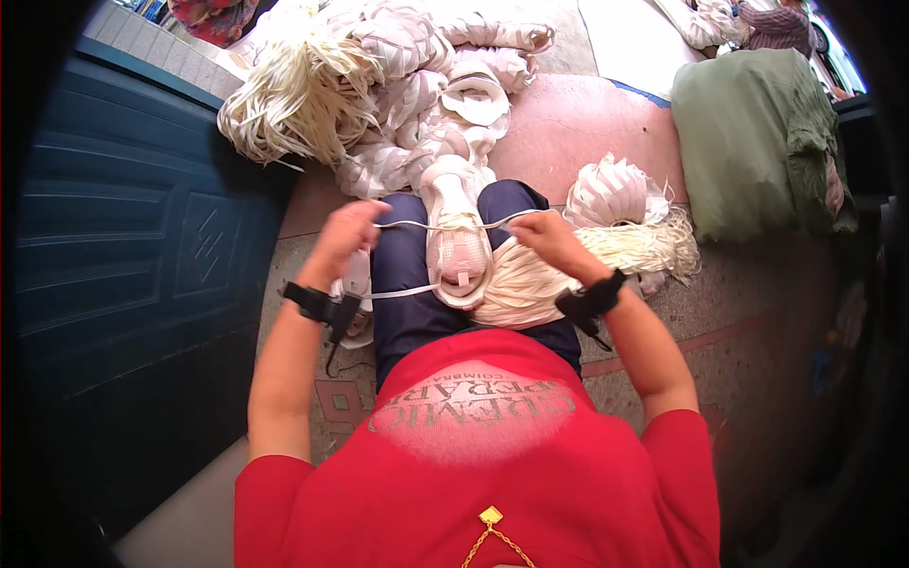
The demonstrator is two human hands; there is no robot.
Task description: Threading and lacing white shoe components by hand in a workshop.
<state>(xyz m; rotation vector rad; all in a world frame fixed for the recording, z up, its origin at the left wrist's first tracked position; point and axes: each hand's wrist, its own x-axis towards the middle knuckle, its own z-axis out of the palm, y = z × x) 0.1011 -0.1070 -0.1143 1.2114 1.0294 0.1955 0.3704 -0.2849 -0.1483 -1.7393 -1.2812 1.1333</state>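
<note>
A pale pink and white sneaker [461, 251] rests between my thighs, its heel toward me. My left hand [350, 234] is closed on one end of a white shoelace [405, 224], beside my left knee. The other end runs to my right hand [549, 237], also closed, near my right knee. The lace is stretched sideways across the sneaker's tongue area. Nearer to me, a second white strand [402, 294] runs left from the heel. Under my right forearm, a thick bundle of cream laces [530, 282] lies across my thigh.
Ahead lies a big heap of pink and white shoes [402, 123] with a loose bunch of cream laces [298, 95]. A pink-white roll [615, 191] sits by my right knee. A green sack [757, 142] stands far right, a blue panelled door [142, 189] at left.
</note>
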